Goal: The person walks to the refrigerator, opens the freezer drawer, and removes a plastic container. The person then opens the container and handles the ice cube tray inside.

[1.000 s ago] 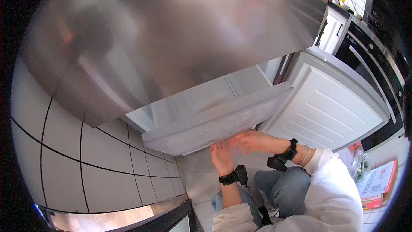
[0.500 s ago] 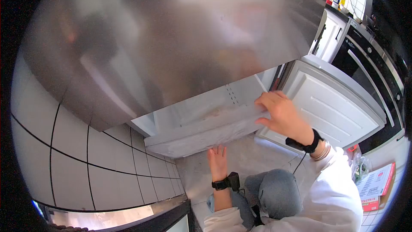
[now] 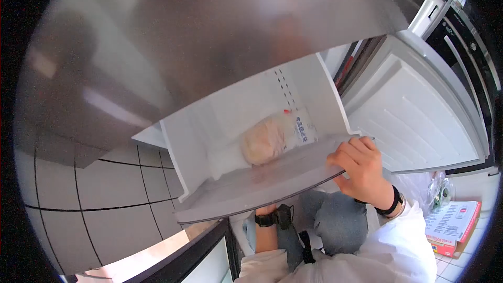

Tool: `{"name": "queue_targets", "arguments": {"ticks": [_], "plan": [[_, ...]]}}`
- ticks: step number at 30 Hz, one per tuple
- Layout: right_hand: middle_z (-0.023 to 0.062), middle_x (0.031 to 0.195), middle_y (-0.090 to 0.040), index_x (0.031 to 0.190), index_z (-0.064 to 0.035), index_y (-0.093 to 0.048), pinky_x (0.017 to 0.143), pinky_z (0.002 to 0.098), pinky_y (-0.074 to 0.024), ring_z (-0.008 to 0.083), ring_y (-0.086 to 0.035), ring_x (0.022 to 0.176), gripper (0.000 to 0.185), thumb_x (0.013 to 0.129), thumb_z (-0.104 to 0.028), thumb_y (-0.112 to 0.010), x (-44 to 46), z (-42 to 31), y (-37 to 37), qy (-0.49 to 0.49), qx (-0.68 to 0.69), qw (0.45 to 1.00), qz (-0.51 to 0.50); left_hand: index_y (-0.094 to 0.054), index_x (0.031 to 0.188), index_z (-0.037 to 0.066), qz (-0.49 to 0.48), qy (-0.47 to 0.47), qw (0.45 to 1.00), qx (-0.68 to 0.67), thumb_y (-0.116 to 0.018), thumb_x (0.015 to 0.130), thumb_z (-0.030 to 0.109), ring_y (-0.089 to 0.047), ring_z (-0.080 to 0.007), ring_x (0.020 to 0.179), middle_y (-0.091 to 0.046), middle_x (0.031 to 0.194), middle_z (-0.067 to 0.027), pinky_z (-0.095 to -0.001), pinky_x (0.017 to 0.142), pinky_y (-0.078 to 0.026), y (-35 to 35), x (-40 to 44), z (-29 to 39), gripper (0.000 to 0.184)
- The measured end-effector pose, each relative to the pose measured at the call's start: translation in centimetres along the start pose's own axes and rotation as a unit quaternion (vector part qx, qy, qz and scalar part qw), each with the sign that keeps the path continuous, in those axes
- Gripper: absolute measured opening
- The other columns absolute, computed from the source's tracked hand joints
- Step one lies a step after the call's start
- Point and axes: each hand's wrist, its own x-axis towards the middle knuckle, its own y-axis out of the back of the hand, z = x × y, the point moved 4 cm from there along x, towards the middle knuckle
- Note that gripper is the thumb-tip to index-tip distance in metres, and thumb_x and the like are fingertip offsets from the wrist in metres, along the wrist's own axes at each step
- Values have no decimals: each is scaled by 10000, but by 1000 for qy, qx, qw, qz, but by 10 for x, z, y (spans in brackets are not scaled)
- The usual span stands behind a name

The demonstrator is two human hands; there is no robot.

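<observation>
A white freezer drawer [image 3: 220, 110] is pulled well out beneath the stainless steel fridge door [image 3: 220, 26]. In it lies a pale, rounded food item in a clear plastic bag [image 3: 264, 139] with blue printed characters. My right hand [image 3: 361, 166] is closed over the right end of the rim of the drawer's translucent front [image 3: 246, 191]. My left hand [image 3: 266, 210] is low in front of the drawer, mostly behind that front panel. Its fingers show only as a blur through the plastic, so their grip is hidden.
The white-lined lower door [image 3: 419, 110] stands swung out to the right, near a black oven [image 3: 461, 52]. A tiled wall [image 3: 110, 188] runs close on the left. A red and white box [image 3: 453, 225] and a plastic bag [image 3: 440, 194] sit on the floor at right.
The drawer has slid out toward me, bringing the bagged food into clear view. My right hand moved down and nearer with its rim; the drawer front now covers my left hand's fingers.
</observation>
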Motion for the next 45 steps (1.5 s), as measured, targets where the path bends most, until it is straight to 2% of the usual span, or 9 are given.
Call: {"name": "queue_targets", "arguments": {"ticks": [7,18,24,26,29,32,36,40,45], "plan": [[43,842,-556,898,-95,-582,663,346,-407,227,-543,764,419,507,-152,-723,1,2,-2,10,-5,998,-54,-464,1278,74,18,0,1000,16,-514,931,305,-424,-252,1216,-482,1308,-74,-410,1050,-324,4,15,-1,420],[67,1258,-525,1275,-30,-482,891,313,-426,174,-503,1125,528,862,-325,-628,104,15,13,-59,509,834,-205,-472,1265,60,19,-22,999,45,-526,928,259,-448,-246,1190,-497,1286,-94,-399,1028,-353,1,25,-4,395],[152,1296,-447,1239,20,-502,919,360,-417,240,-442,1175,642,812,-445,-615,153,77,-156,-255,308,814,-422,-477,1258,52,8,-73,980,182,-533,926,233,-462,-242,1177,-505,1275,-104,-394,1016,-369,-1,26,-1,382],[191,1250,-437,1253,38,-470,916,387,-417,289,-452,1147,750,750,-486,-659,174,74,-174,-248,82,928,-266,-478,1255,49,13,-86,980,177,-535,925,225,-466,-241,1172,-508,1271,-108,-392,1012,-374,-5,28,0,378],[213,1207,-450,1219,62,-478,894,393,-433,329,-483,1096,773,727,-498,-684,167,101,-219,-307,66,924,-219,-476,1250,43,29,-70,997,27,-535,931,208,-468,-231,1167,-508,1261,-99,-378,1005,-380,-22,30,9,364],[206,1303,-391,1256,60,-433,882,411,-480,333,-481,1119,782,769,-512,-649,137,63,-167,-444,308,801,-257,-444,1277,37,33,-54,992,109,-521,948,223,-441,-216,1191,-492,1270,-68,-369,1028,-348,-21,30,9,385],[150,1091,-502,1236,69,-444,831,335,-495,232,-545,941,836,756,-582,-653,134,108,-195,-158,343,839,-392,-424,1299,34,43,-62,997,-15,-526,939,225,-453,-234,1201,-468,1315,-82,-385,1025,-369,-20,41,-2,419],[101,976,-572,1237,13,-466,831,315,-502,166,-577,867,668,849,-516,-594,137,79,-162,-384,311,767,-409,-412,1315,42,2,-79,995,-56,-548,927,219,-453,-236,1212,-461,1332,-83,-397,1023,-379,-28,43,-1,448],[96,1281,-487,1326,-59,-419,926,330,-460,194,-527,1117,658,874,-519,-548,130,47,-174,-308,620,630,-352,-409,1326,71,-3,-76,997,-6,-536,933,241,-441,-230,1225,-451,1348,-62,-403,1022,-377,-30,43,1,446]]}}
